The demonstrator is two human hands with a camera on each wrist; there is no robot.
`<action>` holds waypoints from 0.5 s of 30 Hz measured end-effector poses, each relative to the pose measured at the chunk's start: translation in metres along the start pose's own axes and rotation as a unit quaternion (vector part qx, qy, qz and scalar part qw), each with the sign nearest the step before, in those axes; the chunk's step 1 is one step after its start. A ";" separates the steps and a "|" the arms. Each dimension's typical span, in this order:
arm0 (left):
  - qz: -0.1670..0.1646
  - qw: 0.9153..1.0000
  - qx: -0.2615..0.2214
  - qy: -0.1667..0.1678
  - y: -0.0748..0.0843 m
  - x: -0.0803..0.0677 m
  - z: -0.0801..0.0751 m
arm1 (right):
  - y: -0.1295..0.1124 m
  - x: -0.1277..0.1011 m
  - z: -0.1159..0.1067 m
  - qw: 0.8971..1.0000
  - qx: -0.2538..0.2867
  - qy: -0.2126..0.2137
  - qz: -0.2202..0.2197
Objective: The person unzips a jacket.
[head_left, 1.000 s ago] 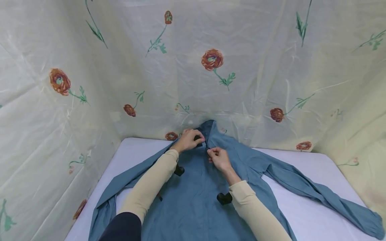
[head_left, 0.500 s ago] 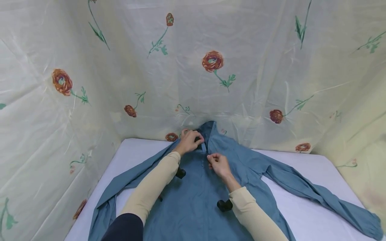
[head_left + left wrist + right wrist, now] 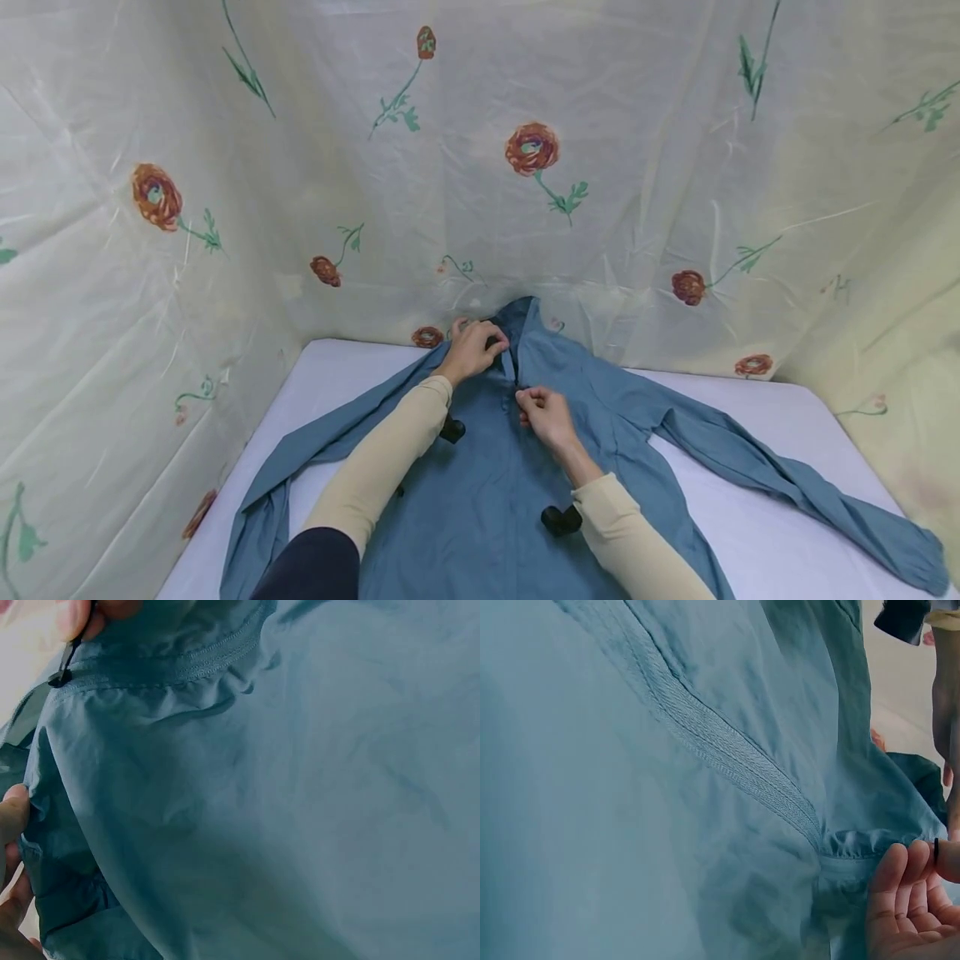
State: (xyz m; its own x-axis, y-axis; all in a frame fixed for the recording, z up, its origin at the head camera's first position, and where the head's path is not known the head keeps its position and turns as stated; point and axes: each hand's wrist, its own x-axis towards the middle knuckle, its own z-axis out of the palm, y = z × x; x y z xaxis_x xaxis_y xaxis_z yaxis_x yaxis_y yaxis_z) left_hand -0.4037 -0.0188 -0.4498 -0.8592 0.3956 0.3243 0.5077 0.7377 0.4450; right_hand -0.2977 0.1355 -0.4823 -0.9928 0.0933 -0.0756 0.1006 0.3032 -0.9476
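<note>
A blue zip jacket (image 3: 465,525) lies front up, its collar (image 3: 528,315) at the far end against the curtain. At the collar's left side my left hand (image 3: 472,346) pinches the fabric edge between thumb and fingers; part of its grip is hidden. Just below and to the right, my right hand (image 3: 545,412) pinches a black zipper pull (image 3: 77,639) between thumb and forefinger. The slider (image 3: 58,678) sits on the zipper (image 3: 161,671), with the teeth parted above it. In the right wrist view, the curled fingers (image 3: 891,874) of my right hand hold the pull.
A white table (image 3: 341,375) bears the jacket, whose right-hand sleeve (image 3: 795,475) stretches to the table's right side. The other sleeve (image 3: 277,475) bends down at left. Flowered curtains (image 3: 600,250) enclose the back and sides. Black wrist cameras (image 3: 561,521) hang by both forearms.
My right hand has moved down the jacket front with the zipper pull, and the opening below the collar has grown longer. My left hand has stayed at the collar edge.
</note>
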 end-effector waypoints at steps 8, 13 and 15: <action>-0.008 1.000 -0.005 -0.005 0.002 -0.001 0.002 | 0.002 -0.009 -0.001 1.000 -0.006 -0.003 0.008; -0.011 1.000 -0.002 0.003 -0.001 0.000 0.003 | 0.004 -0.014 -0.001 1.000 -0.009 -0.006 -0.009; -0.012 1.000 0.000 0.003 0.000 0.000 0.003 | 0.004 -0.016 -0.001 1.000 -0.008 -0.007 -0.008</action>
State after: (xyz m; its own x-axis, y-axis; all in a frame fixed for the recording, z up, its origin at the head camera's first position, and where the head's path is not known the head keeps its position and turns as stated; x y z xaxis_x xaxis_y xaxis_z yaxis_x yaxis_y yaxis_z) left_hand -0.4042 -0.0175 -0.4525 -0.8707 0.3744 0.3188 0.4869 0.7468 0.4530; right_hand -0.2818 0.1362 -0.4848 -0.9952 0.0746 -0.0640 0.0847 0.3204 -0.9435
